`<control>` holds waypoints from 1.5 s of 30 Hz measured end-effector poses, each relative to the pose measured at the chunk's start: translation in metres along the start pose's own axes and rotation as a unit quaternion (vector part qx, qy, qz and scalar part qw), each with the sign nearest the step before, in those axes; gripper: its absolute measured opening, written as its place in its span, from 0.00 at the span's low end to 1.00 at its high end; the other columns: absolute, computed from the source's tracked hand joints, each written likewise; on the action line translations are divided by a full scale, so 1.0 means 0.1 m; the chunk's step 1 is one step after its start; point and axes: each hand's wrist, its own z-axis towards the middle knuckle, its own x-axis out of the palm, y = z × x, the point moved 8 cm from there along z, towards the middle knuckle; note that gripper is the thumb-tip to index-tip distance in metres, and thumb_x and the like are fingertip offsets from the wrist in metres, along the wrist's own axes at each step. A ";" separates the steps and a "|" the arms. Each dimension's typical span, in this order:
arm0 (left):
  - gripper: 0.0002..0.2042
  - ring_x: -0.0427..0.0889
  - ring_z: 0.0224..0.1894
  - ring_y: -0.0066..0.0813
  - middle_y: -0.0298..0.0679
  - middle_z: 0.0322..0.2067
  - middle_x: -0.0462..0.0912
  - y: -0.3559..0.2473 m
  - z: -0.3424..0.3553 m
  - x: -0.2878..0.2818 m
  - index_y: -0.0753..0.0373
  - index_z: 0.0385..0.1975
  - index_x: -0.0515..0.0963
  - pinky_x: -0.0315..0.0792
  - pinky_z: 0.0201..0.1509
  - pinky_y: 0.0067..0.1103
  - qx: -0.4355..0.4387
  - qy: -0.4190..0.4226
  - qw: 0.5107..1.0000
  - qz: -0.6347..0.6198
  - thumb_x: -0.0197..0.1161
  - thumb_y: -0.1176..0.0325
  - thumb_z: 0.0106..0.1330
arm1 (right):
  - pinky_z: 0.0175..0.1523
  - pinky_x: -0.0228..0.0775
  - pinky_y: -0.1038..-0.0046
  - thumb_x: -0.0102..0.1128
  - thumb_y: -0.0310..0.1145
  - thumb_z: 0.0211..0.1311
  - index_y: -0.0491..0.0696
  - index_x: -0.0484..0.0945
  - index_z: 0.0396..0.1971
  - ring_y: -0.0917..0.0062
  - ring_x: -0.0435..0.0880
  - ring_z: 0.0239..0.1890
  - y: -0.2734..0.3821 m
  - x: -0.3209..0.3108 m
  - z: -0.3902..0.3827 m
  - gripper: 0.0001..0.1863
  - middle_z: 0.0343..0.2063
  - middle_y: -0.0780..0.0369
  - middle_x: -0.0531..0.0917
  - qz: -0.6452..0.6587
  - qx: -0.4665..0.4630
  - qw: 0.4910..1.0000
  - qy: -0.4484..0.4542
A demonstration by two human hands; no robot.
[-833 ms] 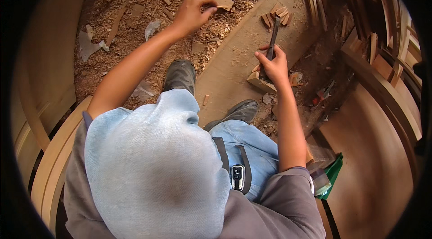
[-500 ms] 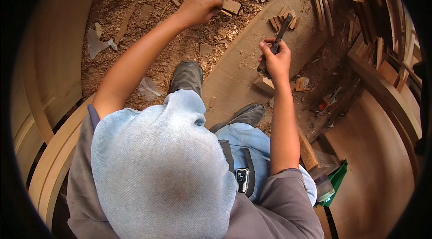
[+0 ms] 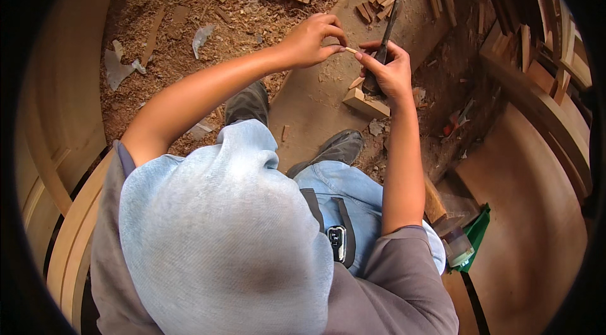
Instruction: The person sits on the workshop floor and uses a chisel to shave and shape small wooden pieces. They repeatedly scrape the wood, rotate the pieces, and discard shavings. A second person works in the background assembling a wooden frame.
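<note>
- Small pale wooden sliver (image 3: 349, 50) sits pinched between the fingertips of both hands, above a long wooden plank (image 3: 315, 101).
- Left hand (image 3: 312, 39) closed on it.
- Right hand (image 3: 388, 70) also grips a dark metal chisel (image 3: 386, 29).

Sliver (image 3: 349, 50) between fingertips too small to identify; tool (image 3: 385, 35) handle hidden inside right hand (image 3: 390, 71).

Head-worn fisheye, looking steeply down.
Set above a cloth-covered head (image 3: 221, 240), close to both raised hands; facing a sawdust-strewn floor (image 3: 189, 13); edges bent toward the dark rim.
</note>
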 end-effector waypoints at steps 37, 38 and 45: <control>0.21 0.52 0.77 0.34 0.36 0.71 0.62 0.06 0.97 0.51 0.43 0.56 0.80 0.51 0.72 0.53 0.127 0.054 0.905 0.402 0.67 0.57 0.62 | 0.27 0.74 0.76 0.70 0.31 0.62 0.38 0.82 0.34 0.76 0.85 0.22 -0.46 -0.93 0.42 0.11 0.24 0.60 0.84 0.140 -0.040 0.954 -0.262; 0.21 0.52 0.77 0.35 0.36 0.71 0.62 0.08 0.97 0.52 0.43 0.57 0.80 0.51 0.72 0.54 0.112 0.067 0.906 0.404 0.68 0.57 0.61 | 0.27 0.74 0.76 0.70 0.32 0.62 0.38 0.82 0.35 0.76 0.84 0.22 -0.46 -0.90 0.42 0.11 0.25 0.60 0.84 0.161 -0.039 0.952 -0.259; 0.16 0.53 0.76 0.36 0.36 0.67 0.66 -0.02 1.08 0.41 0.45 0.50 0.82 0.53 0.69 0.56 0.141 0.069 0.897 0.414 0.67 0.61 0.60 | 0.31 0.75 0.75 0.70 0.32 0.63 0.38 0.81 0.39 0.75 0.84 0.23 -0.56 -0.76 0.41 0.12 0.29 0.59 0.84 0.269 0.037 0.925 -0.266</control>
